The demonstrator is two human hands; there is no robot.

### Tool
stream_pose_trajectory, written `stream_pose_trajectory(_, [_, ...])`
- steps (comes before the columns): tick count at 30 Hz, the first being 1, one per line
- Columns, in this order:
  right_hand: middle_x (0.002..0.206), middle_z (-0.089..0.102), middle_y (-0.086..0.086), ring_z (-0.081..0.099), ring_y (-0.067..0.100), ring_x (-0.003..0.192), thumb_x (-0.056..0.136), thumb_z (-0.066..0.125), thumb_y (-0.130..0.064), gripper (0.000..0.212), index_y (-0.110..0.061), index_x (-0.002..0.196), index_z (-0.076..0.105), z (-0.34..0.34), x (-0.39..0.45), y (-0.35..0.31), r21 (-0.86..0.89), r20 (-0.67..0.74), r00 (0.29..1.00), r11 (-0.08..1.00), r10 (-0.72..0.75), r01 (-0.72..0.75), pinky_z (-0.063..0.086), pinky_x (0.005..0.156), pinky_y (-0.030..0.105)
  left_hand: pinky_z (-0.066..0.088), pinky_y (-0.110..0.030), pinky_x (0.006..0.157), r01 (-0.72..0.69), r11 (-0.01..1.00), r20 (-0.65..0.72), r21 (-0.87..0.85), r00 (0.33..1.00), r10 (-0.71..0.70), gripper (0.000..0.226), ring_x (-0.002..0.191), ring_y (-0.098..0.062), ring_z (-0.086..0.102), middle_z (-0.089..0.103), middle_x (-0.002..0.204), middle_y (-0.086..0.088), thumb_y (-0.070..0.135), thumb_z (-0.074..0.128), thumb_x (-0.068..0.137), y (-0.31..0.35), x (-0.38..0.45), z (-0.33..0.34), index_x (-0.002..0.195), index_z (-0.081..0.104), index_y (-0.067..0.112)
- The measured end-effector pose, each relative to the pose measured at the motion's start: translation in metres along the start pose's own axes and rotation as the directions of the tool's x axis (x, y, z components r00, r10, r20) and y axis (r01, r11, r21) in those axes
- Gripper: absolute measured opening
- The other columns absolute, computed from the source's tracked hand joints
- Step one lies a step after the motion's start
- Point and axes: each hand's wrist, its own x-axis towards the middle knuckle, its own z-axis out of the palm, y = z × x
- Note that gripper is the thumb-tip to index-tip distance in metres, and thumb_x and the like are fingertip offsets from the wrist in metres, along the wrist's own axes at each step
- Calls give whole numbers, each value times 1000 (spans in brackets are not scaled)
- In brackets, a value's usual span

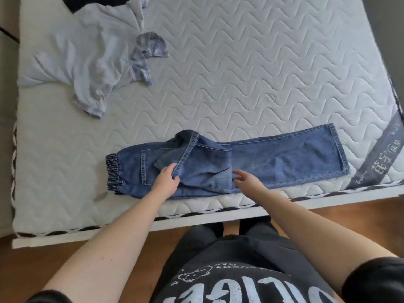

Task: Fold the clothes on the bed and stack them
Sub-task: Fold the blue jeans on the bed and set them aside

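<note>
Item: blue denim jeans (273, 158), lying flat along the near edge of the bed (240, 68), elastic waistband pointing left, one leg stretching right toward the hem, the other leg (185, 149) lying doubled back across the seat

Left hand (167, 180): resting on the seat area, its fingers (175, 174) pinching the stitched hem of the doubled-back leg

Right hand (247, 179): hovering just over the thigh of the jeans, fingers spread and released, grasping nothing

Edges and room: the jeans are sitting just inside the bed's near border; a wide stretch of quilted surface is lying open behind and to the right of them

Also present: a pale blue T-shirt (87, 55) with plaid trim, lying crumpled at the far left, well apart from the jeans; a dark garment (91, 2) showing at the top edge

Materials: heavy denim with topstitching; wavy-quilted white mattress cover; wooden floor (328, 213) below
</note>
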Motion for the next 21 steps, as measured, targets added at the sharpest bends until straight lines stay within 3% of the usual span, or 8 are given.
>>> stream_pose_trajectory(2, [132,57,-1,55,17,71,98,45,-15,48,-27,145,42,22,8,-18,7,18,999,1000,-29,28,43,57,24,37,-38,110,9,1000,-24,-17,1000,-10,59,136,-27,41,33,156,-4,21,52,97,-20,3,-8,152,32,24])
stream_pose_trajectory(6, [144,48,-6,48,7,56,96,50,-17,57,-33,148,33,55,26,-59,-9,13,995,995,-97,97,38,44,13,34,-35,110,13,998,26,-60,1000,-11,62,140,-25,37,28,159,-3,22,52,97,-41,15,-18,154,28,23])
stream_pose_trajectory(8, [148,43,-7,54,7,68,96,53,-26,65,-31,153,23,66,40,-83,-37,-15,993,993,-114,114,38,47,13,36,-34,109,2,997,39,-78,999,1,61,138,-26,40,31,158,-4,23,53,98,-44,21,-22,154,29,24])
stream_pose_trajectory(11, [148,44,-1,59,19,103,94,59,-37,79,-24,156,12,80,65,-119,-2,-79,993,996,-87,87,43,63,20,36,-36,111,-46,992,7,-118,999,47,57,137,-25,42,35,156,-4,25,53,98,-48,20,-32,152,32,25])
stream_pose_trajectory(14, [127,56,7,60,29,107,87,68,-42,80,-14,148,25,91,96,-150,81,-195,981,997,8,8,47,78,32,36,-35,111,-76,976,-57,-204,996,65,54,135,-21,43,42,151,-1,25,53,98,-55,9,-43,149,37,27])
stream_pose_trajectory(17, [121,64,12,61,30,109,90,66,-37,57,-6,135,49,96,114,-174,93,-252,964,994,79,-57,48,91,34,35,-26,106,-105,957,-106,-272,991,79,51,134,-16,44,45,148,1,23,54,98,-64,-7,-48,147,40,27])
stream_pose_trajectory(21, [110,69,9,60,21,90,94,58,-19,32,-15,126,60,102,92,-188,103,-211,966,980,-147,171,43,73,25,33,-22,102,-144,941,-163,-306,982,98,43,132,-10,44,47,145,5,20,45,102,-69,-23,-56,144,44,30])
